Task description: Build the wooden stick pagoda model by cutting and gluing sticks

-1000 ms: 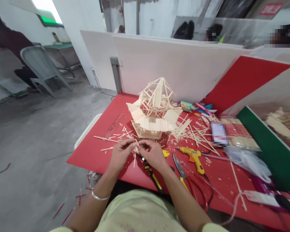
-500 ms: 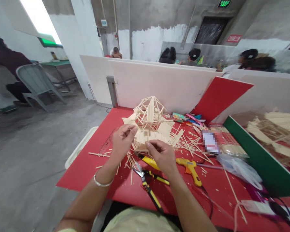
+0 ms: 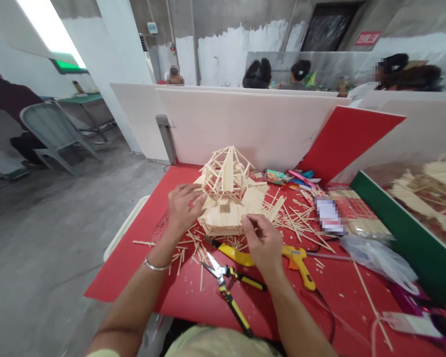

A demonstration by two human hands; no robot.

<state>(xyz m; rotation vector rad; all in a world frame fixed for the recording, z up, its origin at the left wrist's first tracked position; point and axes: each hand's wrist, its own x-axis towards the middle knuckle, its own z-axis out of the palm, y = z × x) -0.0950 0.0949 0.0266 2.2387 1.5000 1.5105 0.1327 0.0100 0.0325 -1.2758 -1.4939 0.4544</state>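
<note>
A small house model of pale wooden sticks point(image 3: 226, 196) stands on the red table point(image 3: 134, 258). My left hand point(image 3: 182, 208) is at the model's left side, fingers curled, fingertips against its edge. My right hand point(image 3: 262, 240) hovers just in front of the model's right corner, fingers pinched together; what they hold is too small to make out. Loose sticks point(image 3: 193, 243) lie scattered between my hands.
Yellow-handled snips point(image 3: 226, 282) and a yellow glue gun point(image 3: 297, 258) lie near my right wrist. A white partition point(image 3: 252, 124), a leaning red board point(image 3: 345, 141) and a green board point(image 3: 405, 233) ring the table. Plastic bags point(image 3: 375, 253) lie right. Other people sit beyond.
Both hands have left the near table edge and gone up to the stick model: left to its left side, right to its front right. The view has tilted up.
</note>
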